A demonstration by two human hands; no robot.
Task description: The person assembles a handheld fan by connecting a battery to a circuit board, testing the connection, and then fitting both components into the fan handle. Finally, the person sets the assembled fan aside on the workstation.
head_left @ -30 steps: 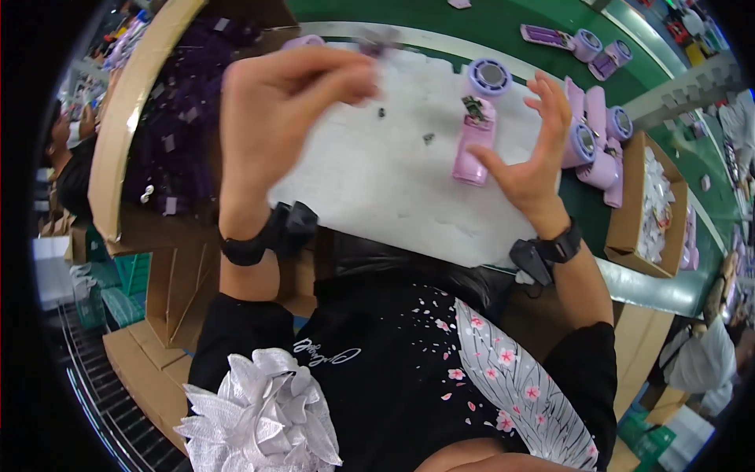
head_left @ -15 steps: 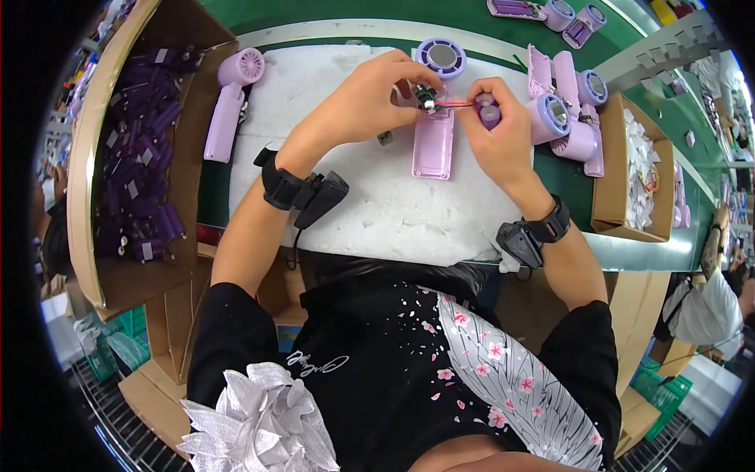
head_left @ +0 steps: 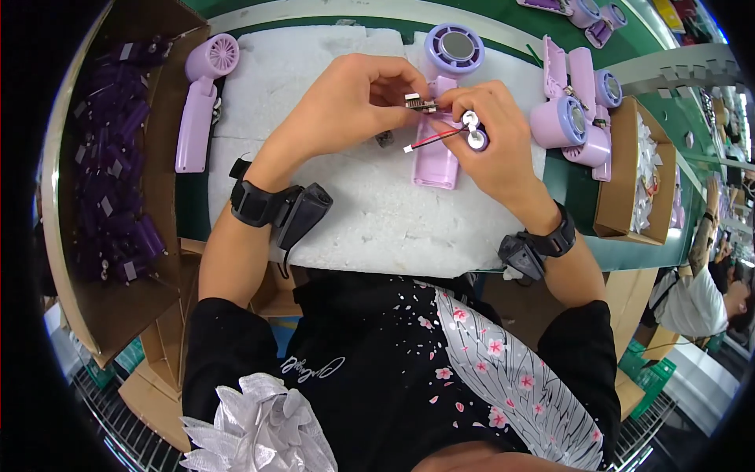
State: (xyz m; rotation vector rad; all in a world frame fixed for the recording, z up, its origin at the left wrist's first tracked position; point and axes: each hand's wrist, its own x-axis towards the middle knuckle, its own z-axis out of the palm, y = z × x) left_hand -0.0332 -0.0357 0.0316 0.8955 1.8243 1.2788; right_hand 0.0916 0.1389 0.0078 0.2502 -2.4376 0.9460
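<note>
My left hand (head_left: 346,106) pinches a small circuit board (head_left: 421,103) with metal connectors between thumb and fingers. Wrapped in my right hand (head_left: 495,134) is a purple battery pack (head_left: 476,141), its two white cell ends facing up. From it a red and black wire (head_left: 434,139) runs left to a loose white plug (head_left: 408,148). The right thumb and forefinger reach up to the board's right end. Under both hands lies the lilac half-shell handle of a handheld fan (head_left: 436,169), its round head (head_left: 458,49) pointing away from me.
A white foam sheet (head_left: 354,212) covers the work spot. At left stand a carton (head_left: 71,252) of purple battery packs and a lilac fan (head_left: 197,126). At right are several fan parts (head_left: 557,122) and a carton (head_left: 617,197) of white pieces. A small dark part (head_left: 384,139) lies on the foam.
The battery pack has turned in my right hand, so its white ends now show. The wire's plug now hangs free, left of the pack, away from the board. Right fingertips have come to the board.
</note>
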